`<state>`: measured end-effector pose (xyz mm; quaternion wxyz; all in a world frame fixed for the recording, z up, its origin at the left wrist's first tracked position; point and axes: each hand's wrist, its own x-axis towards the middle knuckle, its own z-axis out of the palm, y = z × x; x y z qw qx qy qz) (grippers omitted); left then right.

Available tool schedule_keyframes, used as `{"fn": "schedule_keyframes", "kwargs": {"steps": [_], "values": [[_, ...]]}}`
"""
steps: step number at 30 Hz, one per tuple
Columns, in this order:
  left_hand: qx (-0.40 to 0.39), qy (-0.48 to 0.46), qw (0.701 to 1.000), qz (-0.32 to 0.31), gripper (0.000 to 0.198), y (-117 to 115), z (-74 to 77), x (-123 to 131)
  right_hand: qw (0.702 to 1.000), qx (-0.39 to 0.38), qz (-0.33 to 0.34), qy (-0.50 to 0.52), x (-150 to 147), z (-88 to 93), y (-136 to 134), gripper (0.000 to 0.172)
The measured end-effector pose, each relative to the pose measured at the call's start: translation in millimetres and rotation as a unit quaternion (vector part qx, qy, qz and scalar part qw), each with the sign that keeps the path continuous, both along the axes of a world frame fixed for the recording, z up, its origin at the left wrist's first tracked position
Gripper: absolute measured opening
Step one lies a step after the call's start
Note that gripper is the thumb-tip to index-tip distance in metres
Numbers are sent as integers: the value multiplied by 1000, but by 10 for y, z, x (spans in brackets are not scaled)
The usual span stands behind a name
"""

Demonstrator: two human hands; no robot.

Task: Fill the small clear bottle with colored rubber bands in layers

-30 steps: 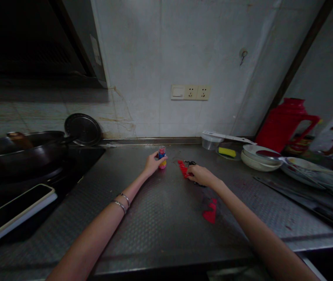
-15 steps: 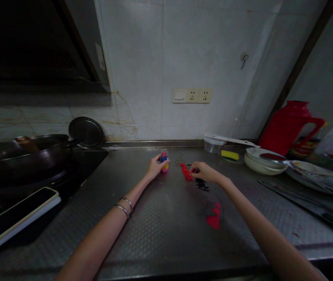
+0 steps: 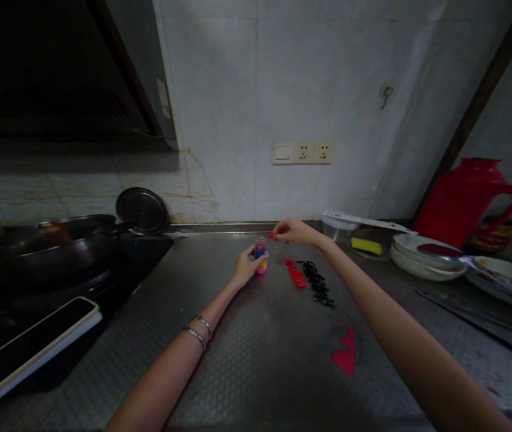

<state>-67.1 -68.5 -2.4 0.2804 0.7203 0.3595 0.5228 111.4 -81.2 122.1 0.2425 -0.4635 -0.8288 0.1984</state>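
Note:
My left hand (image 3: 245,264) is wrapped round a small clear bottle (image 3: 261,247) that stands upright on the steel counter, with layers of red, blue, yellow and pink inside. Just above and right of its mouth, my right hand (image 3: 298,231) pinches a small red piece (image 3: 272,236). Below that hand lies a row of little red pieces (image 3: 295,274). Alongside it runs a row of small black curled pieces (image 3: 317,283); their exact kind is too small to make out. Nearer to me sits a flat red jagged shape (image 3: 344,353).
On the left are a stove with a wok (image 3: 62,240), a round lid (image 3: 142,211) and a phone (image 3: 30,348). To the right stand a plastic tub (image 3: 339,230), a yellow sponge (image 3: 366,246), stacked bowls (image 3: 424,264) and a red thermos (image 3: 463,198).
My right hand has lifted from the red row and moved up and left to the bottle with a red piece. The black row is now uncovered. The view has shifted slightly.

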Motion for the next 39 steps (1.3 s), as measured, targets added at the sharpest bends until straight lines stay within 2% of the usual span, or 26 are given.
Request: {"fn": "schedule_keyframes", "kwargs": {"steps": [7,13,19,28,34,39], "values": [[6,11,1000,-8,30,-10,13,-12,989,-2,23,-146,-287,159,172,17],[2,12,1000,1,30,-10,8,-10,962,21,2,-273,-473,288,143,18],[4,13,1000,-16,29,0,8,-10,943,-6,11,-332,-627,381,120,22],[1,6,1000,-7,31,-2,-4,-8,960,-8,26,-278,-561,350,193,23],[-7,4,1000,-11,32,-2,-12,-5,987,11,28,-159,-421,294,170,23],[-14,-4,1000,-11,32,-6,-3,6,997,45,18,-61,-317,191,82,34]]}}
